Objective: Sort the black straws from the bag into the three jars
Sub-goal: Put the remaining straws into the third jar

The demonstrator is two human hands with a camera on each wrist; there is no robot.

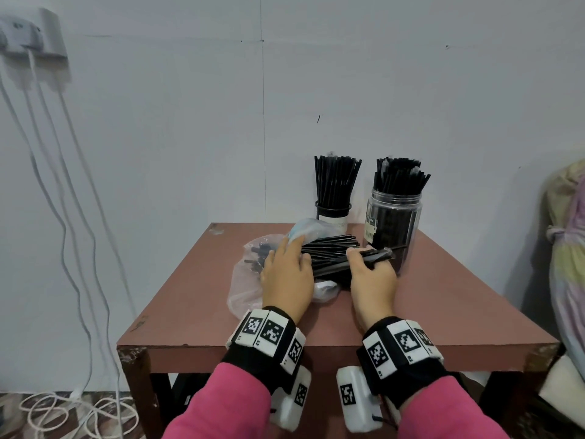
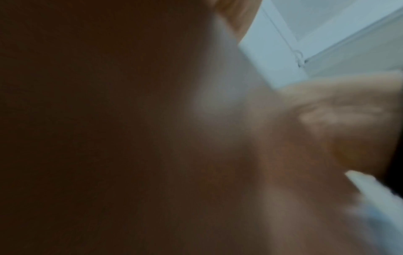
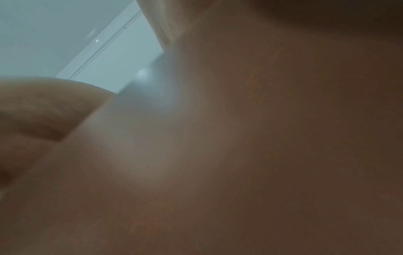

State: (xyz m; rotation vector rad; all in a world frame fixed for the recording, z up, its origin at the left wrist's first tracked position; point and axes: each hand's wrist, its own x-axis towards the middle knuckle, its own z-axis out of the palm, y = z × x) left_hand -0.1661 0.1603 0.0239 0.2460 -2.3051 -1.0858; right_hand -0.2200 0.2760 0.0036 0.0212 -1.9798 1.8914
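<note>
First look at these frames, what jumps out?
Two containers bristling with upright black straws at the table's far edge: a white cup and, to its right, a clear jar. In front, the right hand grips a straw bundle while the left hand rests on the plastic bag.

- Clear jar (image 1: pixel 394 223): a label strip (image 1: pixel 371 224) runs down its left side, dark print on pale ground, too small to read.
- White cup (image 1: pixel 333 215): faint print on its side, not legible.
- Wrist bands (image 1: pixel 267 335): square black-and-white coded markers, with tiny digits beside them that cannot be made out.
</note>
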